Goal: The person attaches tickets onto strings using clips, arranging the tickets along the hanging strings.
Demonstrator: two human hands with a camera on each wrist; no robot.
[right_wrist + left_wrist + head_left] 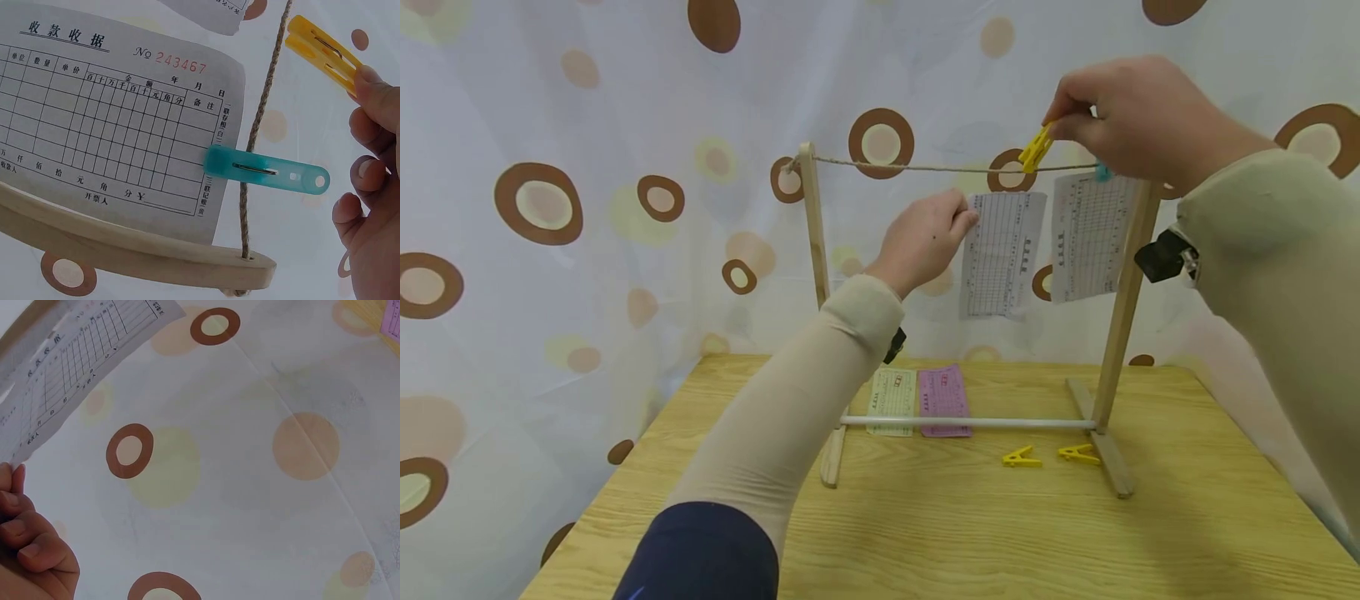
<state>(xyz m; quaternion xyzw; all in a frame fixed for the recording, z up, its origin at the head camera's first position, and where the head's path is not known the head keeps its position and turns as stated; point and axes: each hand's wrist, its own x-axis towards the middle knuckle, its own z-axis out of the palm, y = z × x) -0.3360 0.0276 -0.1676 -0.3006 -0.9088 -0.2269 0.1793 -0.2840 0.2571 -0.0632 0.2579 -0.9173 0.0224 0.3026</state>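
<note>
Yellow plastic, shaped as a small clothespin [1036, 150], is pinched between the thumb and fingers of the right hand [1138, 121], which is raised over a thin twisted brown rope [910, 167]. The clothespin's tip is held at the rope; whether the two touch cannot be told. Lower and to the left, well apart, the upper corner of a white printed paper slip [1002, 254] is gripped by the left hand [925, 237], and its top edge is seen just below the rope.

Beside it, a second white printed slip [1090, 237] is hung from the rope by a translucent teal clothespin [265, 170], near the right one of two pale wooden uprights [1126, 308]. The uprights are joined low down by a white bar [970, 423]. Two more yellow clothespins [1021, 457] are laid in front of the bar, on a wood-grained table [962, 533]; a pale green slip [892, 396] and a purple slip [943, 396] are partly crossed by the bar in the head view. Behind, the space is closed by a white curtain [640, 100] patterned with brown rings and pale spots.
</note>
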